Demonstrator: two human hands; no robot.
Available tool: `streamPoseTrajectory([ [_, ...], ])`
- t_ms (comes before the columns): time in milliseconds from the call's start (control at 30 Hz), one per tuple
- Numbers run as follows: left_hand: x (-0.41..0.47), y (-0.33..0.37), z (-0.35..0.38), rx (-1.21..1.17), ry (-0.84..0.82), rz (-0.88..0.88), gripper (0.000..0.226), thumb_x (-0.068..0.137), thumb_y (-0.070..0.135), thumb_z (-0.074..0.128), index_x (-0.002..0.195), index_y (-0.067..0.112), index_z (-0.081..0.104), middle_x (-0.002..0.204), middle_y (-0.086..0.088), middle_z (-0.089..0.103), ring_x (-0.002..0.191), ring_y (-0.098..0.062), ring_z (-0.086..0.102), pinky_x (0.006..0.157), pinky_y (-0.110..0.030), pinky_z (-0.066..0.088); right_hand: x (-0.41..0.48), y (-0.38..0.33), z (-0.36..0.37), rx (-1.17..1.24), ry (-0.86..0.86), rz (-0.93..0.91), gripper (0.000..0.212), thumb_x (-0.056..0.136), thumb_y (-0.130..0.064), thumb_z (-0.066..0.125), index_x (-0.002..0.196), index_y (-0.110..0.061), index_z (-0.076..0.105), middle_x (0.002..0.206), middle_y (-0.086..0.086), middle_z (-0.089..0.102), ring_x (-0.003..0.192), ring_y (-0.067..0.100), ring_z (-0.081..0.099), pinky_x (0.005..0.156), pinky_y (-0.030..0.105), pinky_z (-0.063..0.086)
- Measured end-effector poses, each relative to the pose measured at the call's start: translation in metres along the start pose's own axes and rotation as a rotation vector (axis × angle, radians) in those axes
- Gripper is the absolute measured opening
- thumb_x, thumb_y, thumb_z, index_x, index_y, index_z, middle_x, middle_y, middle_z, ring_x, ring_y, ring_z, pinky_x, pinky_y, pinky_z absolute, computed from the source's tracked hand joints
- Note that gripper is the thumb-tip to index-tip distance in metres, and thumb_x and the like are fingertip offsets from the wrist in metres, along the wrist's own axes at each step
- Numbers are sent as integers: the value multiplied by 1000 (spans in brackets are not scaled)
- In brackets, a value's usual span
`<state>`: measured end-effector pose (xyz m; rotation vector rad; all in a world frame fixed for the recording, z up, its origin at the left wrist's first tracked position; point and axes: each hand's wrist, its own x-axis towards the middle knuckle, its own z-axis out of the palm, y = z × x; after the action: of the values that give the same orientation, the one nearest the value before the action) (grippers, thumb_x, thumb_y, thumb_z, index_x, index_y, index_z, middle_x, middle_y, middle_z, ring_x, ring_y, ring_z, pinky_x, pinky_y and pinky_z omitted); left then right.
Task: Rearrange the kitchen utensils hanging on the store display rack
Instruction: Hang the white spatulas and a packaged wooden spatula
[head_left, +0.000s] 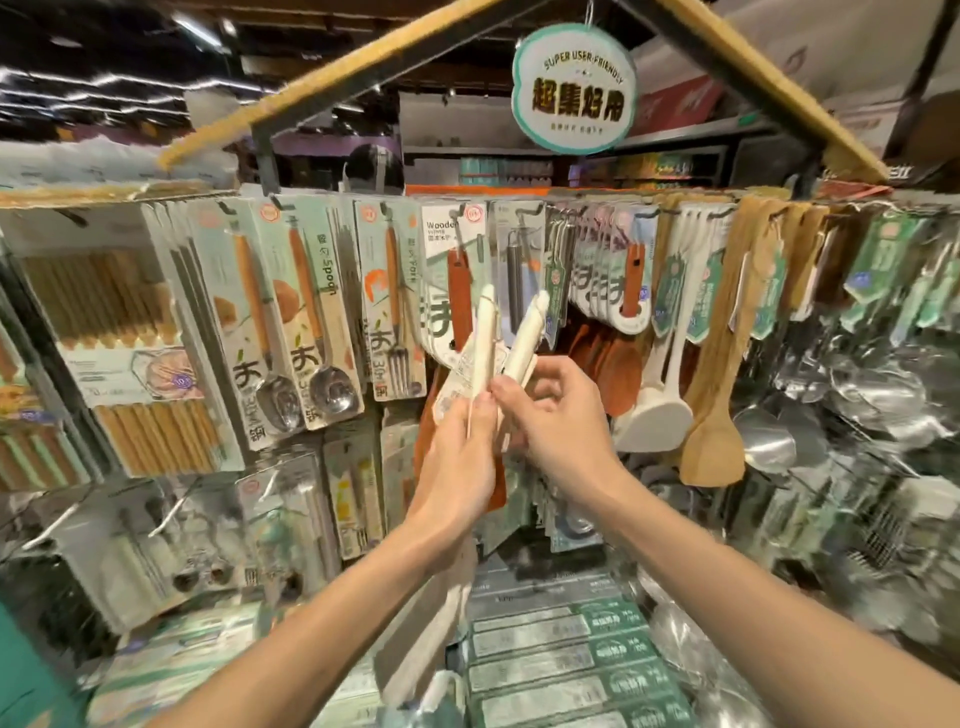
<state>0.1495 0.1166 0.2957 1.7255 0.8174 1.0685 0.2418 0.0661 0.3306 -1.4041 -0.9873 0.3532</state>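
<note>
While both are held up in front of the rack (261, 156) middle | left hand (457, 457) fingers clamped on one cream handle (485, 332) | right hand (563, 415) fingers pinching second cream handle (525, 338) | risk: crossed handles and tags (454, 376) snag, one slips onto boxes (545, 670) below.

sign (574, 88): white face, teal rim, dark lettering
held utensils (485, 332), below sign: cream
spatula (711, 441), lower right of sign: pale tan wood
spoon cards (327, 312), lower left of sign: pale green, orange-brown handles
</note>
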Motion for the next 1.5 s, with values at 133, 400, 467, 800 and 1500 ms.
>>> streamPoseTrajectory([
  [133,-8,-5,33,-43,-91,19,33,103,52,36,91,27,55,68,7,49,58,-15,46,61,-40,39,2,22,-29,-30,27,33,19,92,-37,65,103,-23,58,92,6,69,82,23,68,77,47,57],
  [400,-16,15,102,-36,-76,16,41,96,53,53,93,12,60,62,1,61,55,-21,60,54,-40,50,19,47,-100,53,40,49,19,104,-33,44,105,-18,56,86,1,68,77,13,66,72,36,55],
  [467,-17,25,116,-120,-44,-20,29,99,37,56,96,9,57,57,1,57,53,-21,59,52,-38,54,27,50,-124,43,84,36,20,106,-32,40,99,-21,54,82,-1,63,73,12,60,69,31,48],
  [800,5,58,171,171,207,75,52,102,54,32,77,13,50,56,9,41,51,-12,38,54,-34,30,69,67,-201,15,30,-193,26,104,-48,32,99,-32,53,75,4,59,62,28,61,51,44,54],
  [1500,30,101,208,-63,175,72,55,105,51,29,77,12,57,48,3,43,36,-9,35,39,-21,27,148,30,-221,6,34,-203,31,108,-31,32,114,-8,52,74,0,48,46,-1,53,40,15,45],
])
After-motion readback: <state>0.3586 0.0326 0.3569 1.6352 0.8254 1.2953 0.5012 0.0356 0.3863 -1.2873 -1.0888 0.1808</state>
